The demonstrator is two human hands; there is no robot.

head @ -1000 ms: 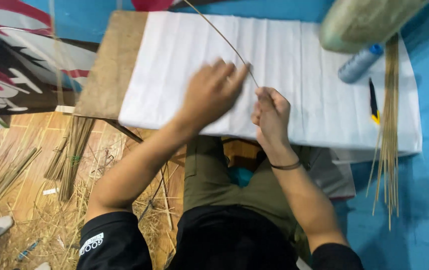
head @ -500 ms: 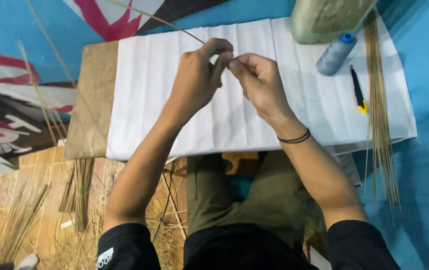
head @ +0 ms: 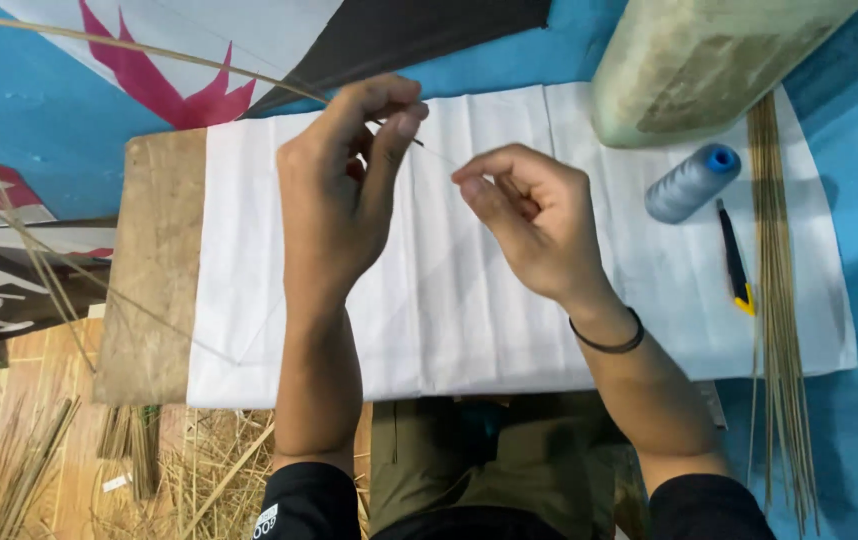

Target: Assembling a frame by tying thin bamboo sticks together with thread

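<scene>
A long, thin bamboo stick (head: pixel 149 52), pale tan and slightly bowed, runs from the upper left edge of the view down to the left hand (head: pixel 339 190), which pinches its near end between thumb and fingertips above the white paper (head: pixel 449 300). The right hand (head: pixel 534 215) is held just beside it, thumb and forefinger closed together; a very fine thread seems to run between the two hands, but it is too faint to be sure what the right hand grips.

The paper covers most of a low wooden board (head: pixel 154 270), whose bare left strip shows. Along the paper's right edge lies a bundle of bamboo sticks (head: pixel 777 300), with a yellow-tipped cutter (head: pixel 734 262) just inside it and a grey thread spool with a blue core (head: pixel 691 182) near the top. A large pale green container (head: pixel 699 60) rests across the upper right corner, cut off by the frame. The middle of the paper under the hands lies bare.

The stick's far end leaves the view. The person's lap hides the board's near edge.
</scene>
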